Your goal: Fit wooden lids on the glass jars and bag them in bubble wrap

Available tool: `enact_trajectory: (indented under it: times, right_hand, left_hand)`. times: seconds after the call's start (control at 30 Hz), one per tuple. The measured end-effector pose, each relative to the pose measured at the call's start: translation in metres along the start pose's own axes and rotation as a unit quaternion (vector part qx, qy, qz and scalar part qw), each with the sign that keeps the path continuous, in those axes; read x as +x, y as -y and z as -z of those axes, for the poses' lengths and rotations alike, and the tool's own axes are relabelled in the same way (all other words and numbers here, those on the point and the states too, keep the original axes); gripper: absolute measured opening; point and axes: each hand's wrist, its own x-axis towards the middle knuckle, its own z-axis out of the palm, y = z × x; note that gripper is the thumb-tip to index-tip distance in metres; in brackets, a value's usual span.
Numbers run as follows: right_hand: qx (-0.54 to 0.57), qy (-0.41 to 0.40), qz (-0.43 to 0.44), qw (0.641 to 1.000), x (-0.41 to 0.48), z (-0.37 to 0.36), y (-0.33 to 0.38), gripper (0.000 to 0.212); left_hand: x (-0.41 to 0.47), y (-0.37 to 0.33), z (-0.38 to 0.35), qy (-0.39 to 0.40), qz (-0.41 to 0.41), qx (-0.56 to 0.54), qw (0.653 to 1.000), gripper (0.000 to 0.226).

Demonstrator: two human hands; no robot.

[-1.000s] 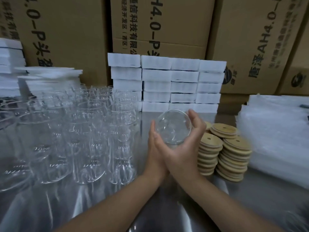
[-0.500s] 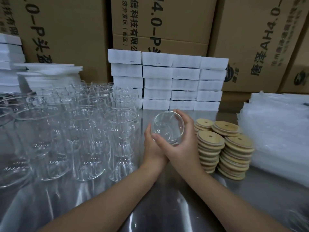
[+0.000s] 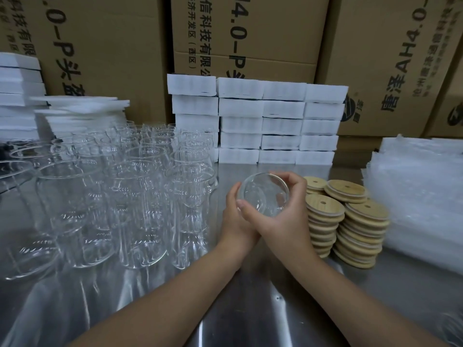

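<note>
Both hands cradle one glass jar (image 3: 263,194) above the middle of the desk (image 3: 250,309), its open mouth tilted toward the camera. The left hand (image 3: 234,221) wraps the left wall and the right hand (image 3: 285,221) curls over the right rim. The jar has no lid yet. Stacks of wooden lids (image 3: 325,211) stand just right of the hands, with bubble wrap bags (image 3: 413,196) further right and the other jars (image 3: 130,186) crowded at the left. It seems best for the left hand to take the jar alone, low and firm. That frees the right to lift the top lid flat and seat it squarely before pressing; a tilted lid could jam.
</note>
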Motion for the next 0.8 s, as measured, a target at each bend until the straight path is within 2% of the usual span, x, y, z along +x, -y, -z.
enact_trajectory:
  times: [0.1, 0.27, 0.37, 0.43, 0.57, 0.7, 0.8]
  right_hand:
    - [-0.019, 0.011, -0.015, 1.000, 0.000, 0.003, 0.001, 0.073]
    - [-0.006, -0.005, -0.026, 1.000, -0.001, 0.004, 0.006, 0.059]
    - [0.021, -0.019, -0.051, 0.998, 0.000, 0.003, 0.004, 0.056]
    - [0.041, -0.027, -0.067, 0.997, 0.003, 0.003, 0.001, 0.053]
    - [0.091, -0.037, -0.082, 0.992, 0.005, 0.003, 0.001, 0.037]
    - [0.131, -0.043, -0.088, 0.987, 0.008, 0.002, 0.003, 0.011]
    - [0.155, -0.031, -0.093, 0.983, 0.007, 0.001, 0.004, 0.013]
  left_hand:
    - [0.001, -0.004, -0.002, -0.003, -0.025, -0.017, 1.000, 0.093]
    - [0.000, -0.003, -0.004, 0.006, -0.041, -0.001, 0.999, 0.093]
    - [-0.003, -0.001, -0.002, 0.000, -0.027, 0.021, 0.999, 0.086]
    - [-0.003, 0.006, 0.001, 0.004, -0.015, 0.017, 1.000, 0.089]
    - [-0.003, 0.010, 0.003, 0.012, -0.013, 0.000, 1.000, 0.099]
    - [-0.004, 0.009, 0.002, 0.004, -0.024, -0.016, 1.000, 0.106]
    - [-0.003, 0.006, 0.001, 0.001, -0.033, -0.039, 0.999, 0.105]
